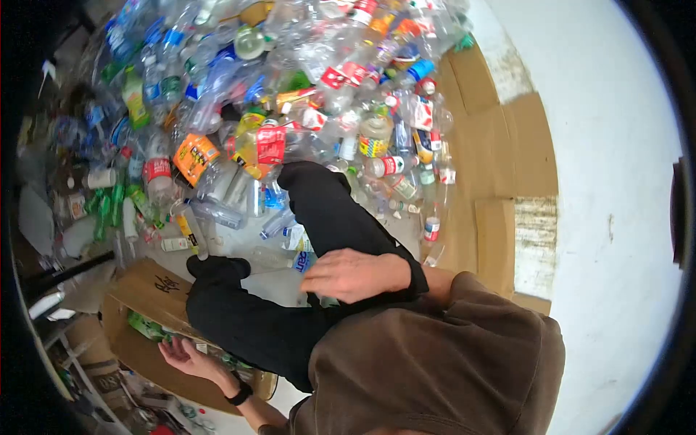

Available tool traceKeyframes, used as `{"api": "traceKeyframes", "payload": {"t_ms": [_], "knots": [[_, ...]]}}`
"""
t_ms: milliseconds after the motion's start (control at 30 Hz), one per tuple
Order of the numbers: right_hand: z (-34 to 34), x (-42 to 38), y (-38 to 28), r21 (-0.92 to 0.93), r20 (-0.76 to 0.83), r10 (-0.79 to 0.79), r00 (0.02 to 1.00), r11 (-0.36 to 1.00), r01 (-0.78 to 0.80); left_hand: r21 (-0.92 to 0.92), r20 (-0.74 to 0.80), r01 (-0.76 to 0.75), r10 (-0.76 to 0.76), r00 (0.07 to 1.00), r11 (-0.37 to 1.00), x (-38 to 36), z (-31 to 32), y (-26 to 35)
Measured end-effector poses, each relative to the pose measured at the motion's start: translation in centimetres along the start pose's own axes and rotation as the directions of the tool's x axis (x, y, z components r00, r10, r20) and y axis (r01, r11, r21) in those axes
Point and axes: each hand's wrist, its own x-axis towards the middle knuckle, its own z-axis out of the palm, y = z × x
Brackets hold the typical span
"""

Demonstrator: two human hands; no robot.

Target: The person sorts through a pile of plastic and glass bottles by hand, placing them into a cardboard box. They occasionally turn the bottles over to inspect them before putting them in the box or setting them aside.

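My left hand [190, 360], with a dark band on its wrist, is over a long open cardboard box [148, 290]. Its fingers are apart and hold nothing, just below a green bottle [147, 327] inside the box. In front of my torso, my right hand [348, 275] hangs above my dark trousers, its fingers curled together. What it holds, if anything, is hidden; a bit of clear plastic shows below the fingers. Near it on the floor lies a clear bottle with a blue and white label [301, 261].
A large heap of plastic bottles [272, 145] covers the floor ahead, around my feet. Flattened cardboard [533, 145] leans along the white wall [616, 217] at the right. At the lower left stand a metal frame [83, 373] and assorted clutter.
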Motion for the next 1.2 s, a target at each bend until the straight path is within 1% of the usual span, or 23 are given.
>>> {"api": "traceKeyframes", "payload": {"t_ms": [33,67,133,200,267,333,400,433,467,500,533,600,633,733,800,833,900,933,1000,1033,1133,1167,1200], "knots": [[-0.6,-1.8,0.6,0.052,-0.106,0.026,0.994,0.998,-0.021,-0.084,0.042,-0.096,0.1,0.994,0.992,-0.9,1.1,3.3],[-1.2,-3.6,1.2,0.106,-0.209,0.055,0.976,0.994,-0.034,-0.08,0.056,-0.13,0.135,0.989,0.988,-1.9,2.5,6.2],[-1.8,-7.1,2.1,0.358,-0.395,0.186,0.9,0.933,-0.036,-0.277,0.231,-0.273,0.34,0.912,0.921,-4.2,5.7,11.5],[-1.7,-11.2,2.9,0.725,-0.375,0.527,0.762,0.679,-0.113,-0.331,0.421,-0.277,0.404,0.812,0.902,-7.4,9.3,16.6],[-0.1,-15.1,5.3,0.892,-0.408,0.771,0.489,0.452,0.032,-0.264,0.655,-0.352,0.435,0.618,0.898,-10.3,12.8,20.4],[2.6,-19.4,9.4,0.923,-0.384,0.9,0.207,0.369,0.108,-0.328,0.738,-0.553,0.573,0.357,0.766,-12.2,17.5,22.4],[6.8,-24.0,14.1,0.896,-0.137,0.99,0.025,0.114,0.43,-0.392,0.78,-0.674,0.615,0.117,0.626,-14.8,21.9,25.6],[9.2,-26.0,15.7,0.885,-0.126,0.992,0.014,0.106,0.454,-0.42,0.782,-0.725,0.623,0.016,0.546,-15.4,23.9,25.8],[11.8,-27.9,17.2,0.912,-0.03,0.997,-0.077,0.059,0.406,-0.448,0.78,-0.765,0.62,-0.083,0.462,-16.1,25.7,25.7],[14.0,-29.3,18.2,0.934,0.062,0.984,-0.167,0.002,0.358,-0.427,0.766,-0.829,0.632,-0.12,0.36,-16.9,27.3,26.0],[16.0,-30.7,19.2,0.928,0.073,0.983,-0.167,-0.006,0.372,-0.429,0.771,-0.831,0.623,-0.132,0.354,-17.4,28.6,25.7],[19.1,-32.2,20.2,0.961,0.214,0.956,-0.198,-0.17,0.218,-0.364,0.757,-0.889,0.645,-0.107,0.279,-18.0,30.4,25.0],[19.2,-31.8,20.4,0.957,0.226,0.955,-0.194,-0.18,0.228,-0.354,0.727,-0.885,0.684,-0.058,0.302,-18.5,31.1,25.2],[17.3,-28.8,20.3,0.941,0.224,0.967,-0.12,-0.183,0.286,-0.278,0.768,-0.908,0.641,-0.014,0.314,-19.2,32.0,25.2],[14.6,-25.4,20.9,0.952,0.202,0.974,0.107,-0.221,0.213,-0.271,0.768,-0.905,0.641,0.002,0.327,-19.1,32.5,25.3],[14.6,-23.7,21.8,0.949,0.211,0.97,0.117,-0.232,0.213,-0.27,0.757,-0.901,0.654,0.019,0.339,-19.0,32.6,25.3],[14.7,-20.5,23.5,0.962,0.244,0.942,0.23,-0.266,0.068,-0.244,0.767,-0.911,0.641,0.028,0.332,-18.6,32.7,25.5],[14.6,-19.2,24.4,0.961,0.244,0.94,0.24,-0.268,0.069,-0.231,0.771,-0.916,0.636,0.034,0.329,-18.5,32.8,25.5],[14.4,-17.2,25.5,0.918,0.328,0.9,0.288,-0.23,-0.324,-0.21,0.778,-0.921,0.626,0.045,0.327,-18.3,32.9,25.4],[15.0,-16.6,25.8,0.917,0.33,0.898,0.292,-0.232,-0.324,-0.197,0.784,-0.923,0.618,0.055,0.331,-18.2,32.9,25.4],[16.3,-15.3,26.1,0.932,0.185,0.937,0.297,-0.072,-0.356,-0.177,0.786,-0.924,0.614,0.074,0.338,-18.1,32.7,25.4],[16.4,-15.4,25.5,0.932,0.182,0.937,0.299,-0.068,-0.356,-0.177,0.784,-0.925,0.617,0.075,0.337,-18.0,32.6,25.3],[16.8,-15.7,24.5,0.98,0.165,0.913,0.372,-0.108,-0.168,-0.17,0.788,-0.925,0.61,0.08,0.341,-17.8,32.5,25.2]]}}
